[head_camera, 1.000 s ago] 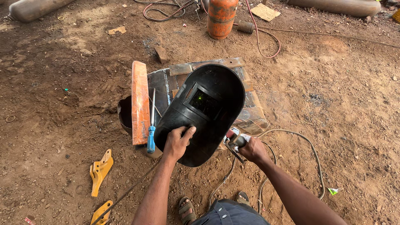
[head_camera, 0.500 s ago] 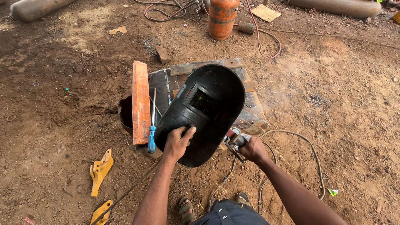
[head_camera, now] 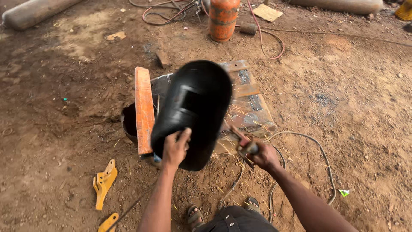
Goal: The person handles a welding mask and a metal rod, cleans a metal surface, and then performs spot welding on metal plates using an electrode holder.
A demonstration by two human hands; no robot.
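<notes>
My left hand (head_camera: 174, 148) grips the lower edge of a black welding face shield (head_camera: 193, 109), held up between me and the work. It hides much of a rusty metal frame (head_camera: 246, 92) lying on the dirt, with an orange bar (head_camera: 143, 107) along its left side. My right hand (head_camera: 264, 155) holds a welding electrode holder (head_camera: 243, 144) against the frame's near edge. Sparks scatter around that spot. A cable (head_camera: 317, 159) loops from the holder over the ground to my right.
An orange gas cylinder (head_camera: 223, 19) stands at the back with red hoses (head_camera: 266, 36) around it. Two yellow metal brackets (head_camera: 104, 182) lie on the dirt at the lower left. A grey cylinder (head_camera: 36, 13) lies at the top left. My sandalled feet (head_camera: 195, 215) are below.
The shield has swung up to cover more of the frame, hiding the blue-handled tool. Sparks now fly at the electrode tip. My right hand has shifted slightly toward the frame.
</notes>
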